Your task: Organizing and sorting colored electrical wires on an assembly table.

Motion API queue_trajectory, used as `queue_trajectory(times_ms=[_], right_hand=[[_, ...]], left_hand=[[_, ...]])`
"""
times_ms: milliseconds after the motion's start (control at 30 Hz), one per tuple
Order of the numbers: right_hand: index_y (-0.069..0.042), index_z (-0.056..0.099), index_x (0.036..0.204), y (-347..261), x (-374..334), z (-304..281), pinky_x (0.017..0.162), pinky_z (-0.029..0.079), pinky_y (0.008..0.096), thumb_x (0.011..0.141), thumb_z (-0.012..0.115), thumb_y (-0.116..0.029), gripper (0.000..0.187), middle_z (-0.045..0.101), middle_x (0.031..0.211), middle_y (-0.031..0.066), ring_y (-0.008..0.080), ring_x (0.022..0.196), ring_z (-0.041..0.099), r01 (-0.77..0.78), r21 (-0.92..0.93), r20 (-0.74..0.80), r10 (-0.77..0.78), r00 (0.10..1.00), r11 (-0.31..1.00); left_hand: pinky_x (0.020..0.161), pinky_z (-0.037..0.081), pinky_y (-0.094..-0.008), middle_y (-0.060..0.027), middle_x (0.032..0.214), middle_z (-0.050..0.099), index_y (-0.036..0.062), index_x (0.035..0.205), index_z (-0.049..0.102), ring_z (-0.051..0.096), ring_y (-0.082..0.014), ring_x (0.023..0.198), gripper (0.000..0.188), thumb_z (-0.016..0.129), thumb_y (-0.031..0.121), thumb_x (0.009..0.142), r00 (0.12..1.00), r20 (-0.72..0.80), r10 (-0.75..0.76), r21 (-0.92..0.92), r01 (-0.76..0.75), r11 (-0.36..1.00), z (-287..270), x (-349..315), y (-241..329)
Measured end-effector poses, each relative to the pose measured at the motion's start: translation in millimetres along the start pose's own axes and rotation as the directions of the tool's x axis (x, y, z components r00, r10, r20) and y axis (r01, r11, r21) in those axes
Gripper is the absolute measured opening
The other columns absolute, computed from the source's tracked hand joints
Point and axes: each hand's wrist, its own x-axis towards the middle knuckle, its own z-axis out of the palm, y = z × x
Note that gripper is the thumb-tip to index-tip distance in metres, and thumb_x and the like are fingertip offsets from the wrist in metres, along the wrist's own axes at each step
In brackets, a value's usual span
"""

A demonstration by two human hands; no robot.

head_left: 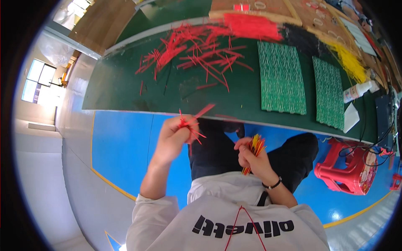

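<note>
My left hand [169, 140], just in front of the table's near edge, is closed around a small bunch of short red wires [204, 111]. Their ends poke out between the fingers in several directions. Over my lap, my right hand [256, 162] grips a bundle of red and yellow wires [257, 145], which fans out above the fingers and shows again below them. Many loose red wires [169, 54] lie scattered across the green tabletop [121, 83], beyond my left hand. Two green circuit board panels [282, 79] [329, 92] rest side by side to the right.
Along the far side lie piles of red wires [255, 27], black wires [301, 38] and yellow wires [351, 62]. A white bottle [356, 91] is at the right, near dark cables and a dark box [384, 113]. Below the table stands a red plastic stool [345, 167].
</note>
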Motion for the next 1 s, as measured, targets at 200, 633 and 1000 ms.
queue_trajectory(times_ms=[200, 633, 1000], right_hand=[[-0.004, 0.054, 0.091, -10, -6, 8, 0.043, 0.022, 0.0178, 0.080, 0.056, -0.002, 0.011, 0.033, 0.053, -0.0086, -0.0004, 0.047, 0.029, 0.213, -0.206, -0.113, -0.239, 0.964, 0.955], [-0.007, 0.060, 0.097, 4, -5, -3, 0.048, 0.036, 0.0200, 0.066, 0.069, -0.002, 0.033, 0.055, 0.069, 0.0008, 0.0069, 0.053, 0.046, 0.517, -0.682, 0.237, -0.512, 0.825, 0.518], [-0.007, 0.043, 0.089, 23, 3, -19, 0.043, 0.033, 0.0218, 0.088, 0.047, -0.008, 0.005, 0.048, 0.068, 0.0016, 0.0067, 0.049, 0.039, 0.278, 0.209, 0.015, -0.287, 0.958, 0.938]], left_hand=[[0.041, 0.020, -0.0221, -0.0040, 0.054, 0.036, 0.0018, 0.060, 0.040, 0.027, -0.0084, 0.046, 0.012, 0.032, -0.005, 0.064, 0.960, 0.051, -0.274, -0.509, 0.261, 0.821, 49, -22, -48], [0.042, 0.024, -0.0199, -0.0016, 0.065, 0.044, 0.0029, 0.069, 0.044, 0.032, -0.0052, 0.048, 0.013, 0.034, -0.005, 0.070, 0.952, -0.012, -0.306, -0.516, 0.256, 0.817, 93, -34, -99], [0.041, 0.018, -0.0219, -0.0012, 0.057, 0.038, 0.0031, 0.066, 0.042, 0.025, -0.0058, 0.046, 0.012, 0.033, -0.005, 0.069, 0.926, 0.161, -0.342, -0.618, 0.365, 0.696, 91, -33, -98]])
